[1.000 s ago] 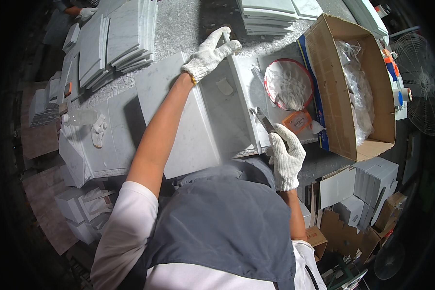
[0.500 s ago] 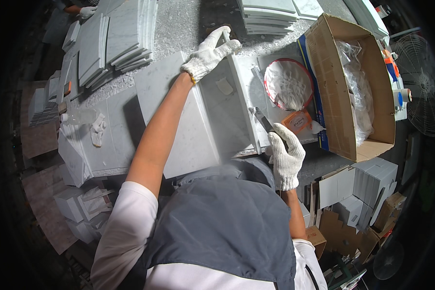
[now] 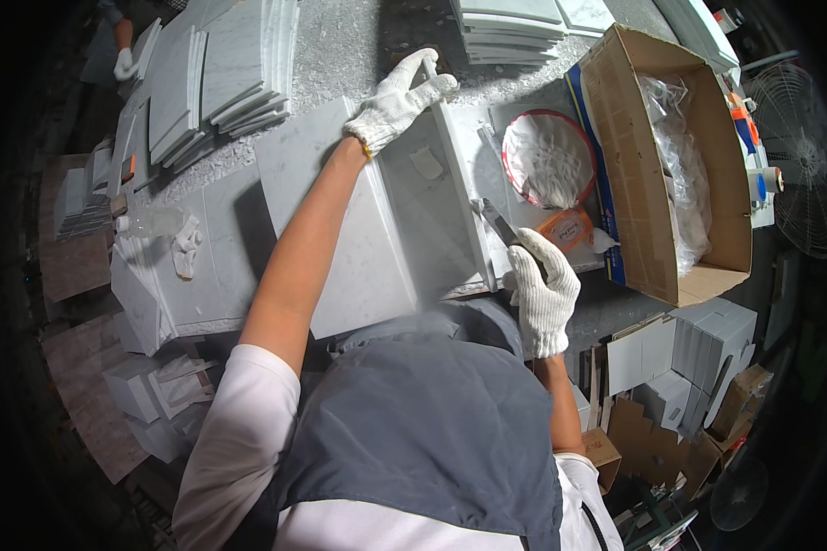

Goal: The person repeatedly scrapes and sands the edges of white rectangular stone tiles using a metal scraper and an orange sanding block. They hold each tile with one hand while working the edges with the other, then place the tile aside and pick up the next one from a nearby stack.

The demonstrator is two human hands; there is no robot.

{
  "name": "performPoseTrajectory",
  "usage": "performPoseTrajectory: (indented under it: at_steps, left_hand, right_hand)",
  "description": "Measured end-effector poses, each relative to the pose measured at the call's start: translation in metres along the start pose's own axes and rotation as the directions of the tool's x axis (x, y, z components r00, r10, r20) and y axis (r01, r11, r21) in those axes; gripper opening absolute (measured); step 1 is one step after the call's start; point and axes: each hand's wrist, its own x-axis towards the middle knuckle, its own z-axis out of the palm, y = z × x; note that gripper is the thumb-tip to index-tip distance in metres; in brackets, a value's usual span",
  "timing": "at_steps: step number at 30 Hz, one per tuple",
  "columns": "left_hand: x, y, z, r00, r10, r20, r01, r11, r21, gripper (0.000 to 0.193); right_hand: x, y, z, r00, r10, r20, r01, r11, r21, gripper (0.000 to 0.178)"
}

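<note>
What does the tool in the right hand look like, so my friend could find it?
Find the big open cardboard box. Left of its near corner, the white-gloved right hand grips a flat metal blade, its tip against the marble box. It is the only slim dark thing there.

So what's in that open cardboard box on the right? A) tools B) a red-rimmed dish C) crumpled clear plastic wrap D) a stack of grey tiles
C: the cardboard box holds only crumpled clear plastic wrap; the red-rimmed dish lies outside it, on the bench to its left.
</note>
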Motion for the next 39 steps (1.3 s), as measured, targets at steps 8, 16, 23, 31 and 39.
performPoseTrajectory:
  at_steps: [8, 16, 23, 31, 39]
  left_hand:
    - [0.0, 0.001, 0.0, 1.0, -0.025, 0.017, 0.026, 0.998, -0.058, 0.073]
    - [0.002, -0.008, -0.001, 1.0, -0.005, 0.021, 0.005, 1.0, -0.011, 0.078]
    - [0.004, -0.018, 0.0, 0.999, -0.001, 0.032, 0.002, 1.0, -0.009, 0.079]
    - [0.006, -0.02, 0.0, 0.999, 0.034, 0.027, -0.033, 0.999, -0.025, 0.078]
    - [0.001, -0.009, -0.001, 0.999, -0.013, 0.029, 0.013, 1.0, -0.012, 0.076]
  right_hand:
    - [0.0, 0.0, -0.001, 0.999, -0.025, 0.027, 0.025, 1.0, 0.018, 0.031]
    - [0.003, 0.007, -0.003, 0.979, -0.201, 0.042, 0.203, 0.978, -0.049, 0.029]
    - [0.015, 0.005, -0.007, 0.996, -0.062, -0.064, 0.07, 0.99, 0.125, 0.027]
    - [0.038, -0.009, -0.02, 0.93, 0.28, 0.238, -0.319, 0.936, 0.145, 0.032]
    - [0.048, -0.008, -0.004, 0.938, 0.209, 0.278, -0.226, 0.974, 0.029, 0.031]
